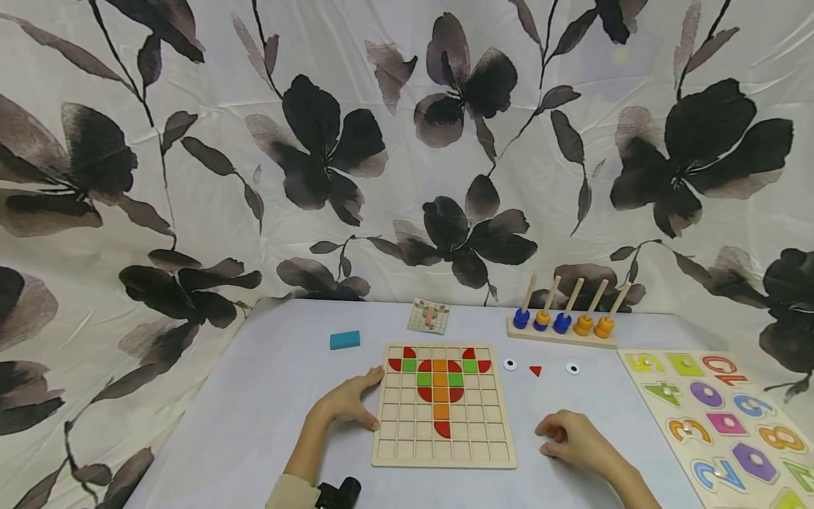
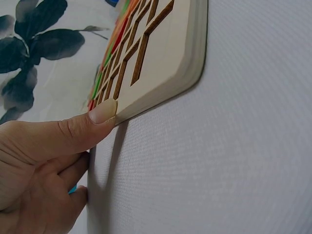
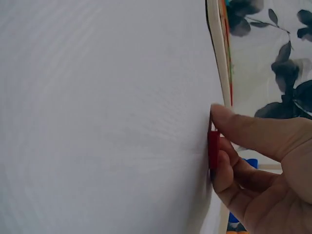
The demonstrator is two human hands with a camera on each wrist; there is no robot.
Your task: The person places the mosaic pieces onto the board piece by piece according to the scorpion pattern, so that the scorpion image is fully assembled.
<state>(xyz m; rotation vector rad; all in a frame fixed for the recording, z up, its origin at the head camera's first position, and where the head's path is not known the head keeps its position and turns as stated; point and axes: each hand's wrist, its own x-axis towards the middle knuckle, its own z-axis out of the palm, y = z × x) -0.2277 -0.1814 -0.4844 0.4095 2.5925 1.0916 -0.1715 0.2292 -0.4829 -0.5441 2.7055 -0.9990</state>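
Observation:
A square wooden grid board [image 1: 407,452] lies on the table, bearing red, green and orange tiles in a T-like pattern. My left hand [image 1: 348,399] is spread at its left side, with the thumb [image 2: 101,114] touching the board's edge. To the right of the board, my right hand [image 1: 575,440] is low over the table. It pinches a small red piece [image 3: 213,150], seen edge-on; the head view hides this piece. Beyond that hand lie a red triangle [image 1: 535,370] and two white discs with dark centres, a left disc [image 1: 509,365] and a right disc [image 1: 573,368].
A pattern card [image 1: 416,322] lies behind the board, with a blue block [image 1: 345,341] to its left. At the back right stands a peg rack [image 1: 559,338] with blue and orange beads. A number and shape puzzle board [image 1: 687,452] lies at the right. Floral cloth [image 1: 394,170] hangs behind.

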